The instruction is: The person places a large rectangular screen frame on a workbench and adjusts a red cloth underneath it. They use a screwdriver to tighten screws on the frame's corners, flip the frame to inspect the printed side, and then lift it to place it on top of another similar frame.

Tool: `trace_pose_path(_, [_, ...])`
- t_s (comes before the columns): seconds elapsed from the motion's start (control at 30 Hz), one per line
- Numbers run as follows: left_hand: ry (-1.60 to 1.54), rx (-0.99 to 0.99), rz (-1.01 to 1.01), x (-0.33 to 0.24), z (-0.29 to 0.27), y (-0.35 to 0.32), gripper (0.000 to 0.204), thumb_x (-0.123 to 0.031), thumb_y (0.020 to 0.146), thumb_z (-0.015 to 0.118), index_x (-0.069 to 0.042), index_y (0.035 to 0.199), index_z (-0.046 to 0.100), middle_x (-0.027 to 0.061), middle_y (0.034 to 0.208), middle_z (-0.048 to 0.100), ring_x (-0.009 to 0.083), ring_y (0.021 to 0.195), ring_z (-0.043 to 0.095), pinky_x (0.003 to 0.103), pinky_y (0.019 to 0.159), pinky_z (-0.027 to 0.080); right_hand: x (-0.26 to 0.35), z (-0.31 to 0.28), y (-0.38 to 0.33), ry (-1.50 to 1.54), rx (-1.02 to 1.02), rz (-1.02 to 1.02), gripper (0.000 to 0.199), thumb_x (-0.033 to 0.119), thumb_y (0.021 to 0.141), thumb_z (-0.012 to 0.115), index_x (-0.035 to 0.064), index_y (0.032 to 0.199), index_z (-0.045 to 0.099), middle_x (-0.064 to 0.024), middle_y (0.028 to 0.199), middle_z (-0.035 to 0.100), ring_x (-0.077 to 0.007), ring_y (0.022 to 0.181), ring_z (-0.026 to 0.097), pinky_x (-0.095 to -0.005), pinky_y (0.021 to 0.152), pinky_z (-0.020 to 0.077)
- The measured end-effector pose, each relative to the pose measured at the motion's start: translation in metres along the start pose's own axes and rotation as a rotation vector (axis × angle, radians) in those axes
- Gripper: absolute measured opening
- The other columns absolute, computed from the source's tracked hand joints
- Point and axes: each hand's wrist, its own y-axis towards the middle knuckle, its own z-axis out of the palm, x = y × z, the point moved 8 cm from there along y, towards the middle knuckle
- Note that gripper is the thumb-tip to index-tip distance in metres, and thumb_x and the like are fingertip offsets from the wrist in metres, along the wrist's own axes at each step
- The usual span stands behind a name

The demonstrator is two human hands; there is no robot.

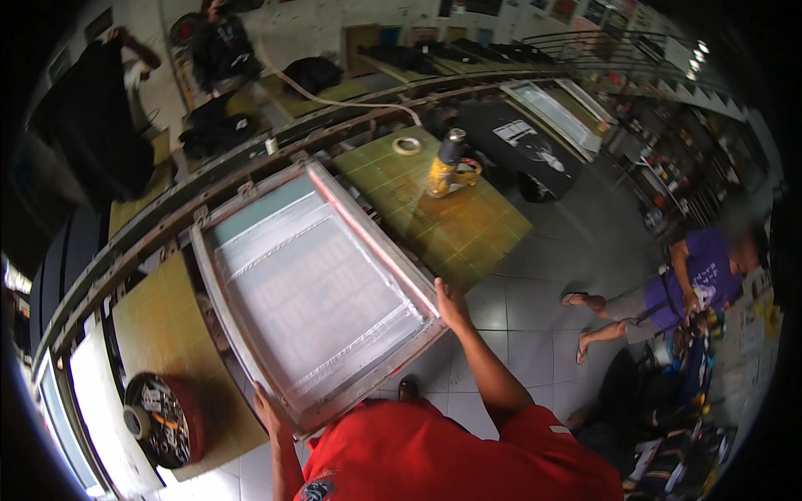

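Observation:
A large screen printing frame (311,292) lies in front of me, tilted across the picture. Its pale mesh carries a faint blocky pattern, with white smears along the inner edges. My left hand (272,412) grips the near left corner of the rim. At the right corner, my right hand (452,304) has its fingers closed on the rim, thumb upward. The far end of the frame rests by a metal rail (267,150). Beyond the frame, a yellow heat gun (444,174) stands nozzle up on a yellow-green board (401,196), near a tape roll (407,146).
To the left, a red tub of small tools (171,422) sits on another board (159,313). A black shirt with a white print (518,138) lies at the far right. A person in purple (693,267) stands on the tiled floor; two others are beyond the rail.

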Motion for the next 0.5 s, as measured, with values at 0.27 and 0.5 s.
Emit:
trace_pose_path(0.27, [-0.105, 0.174, 0.028, 0.036, 0.010, 0.017, 0.064, -0.048, 0.096, 0.036, 0.007, 0.127, 0.041, 0.0198, 0.117, 0.051, 0.0264, 0.107, 0.049, 0.035, 0.095, 0.036, -0.004, -0.008, -0.007, 0.141, -0.141, -0.112, 0.043, 0.041, 0.094, 0.044, 0.0023, 0.095, 0.063, -0.0169, 0.085, 0.065, -0.0291, 0.080, 0.064, -0.0397, 0.069, 0.0463])
trace_pose_path(0.5, [0.675, -0.056, 0.763, -0.066, 0.027, -0.043, 0.055, -0.023, 0.090, 0.055, 0.005, 0.132, 0.033, 0.0220, 0.128, 0.039, 0.0314, 0.119, 0.039, 0.044, 0.102, 0.029, -0.051, -0.057, -0.024, 0.503, -0.259, -0.324, 0.034, 0.027, 0.096, 0.048, -0.0032, 0.108, 0.059, -0.0114, 0.101, 0.065, -0.0200, 0.091, 0.063, -0.0282, 0.081, 0.0483])
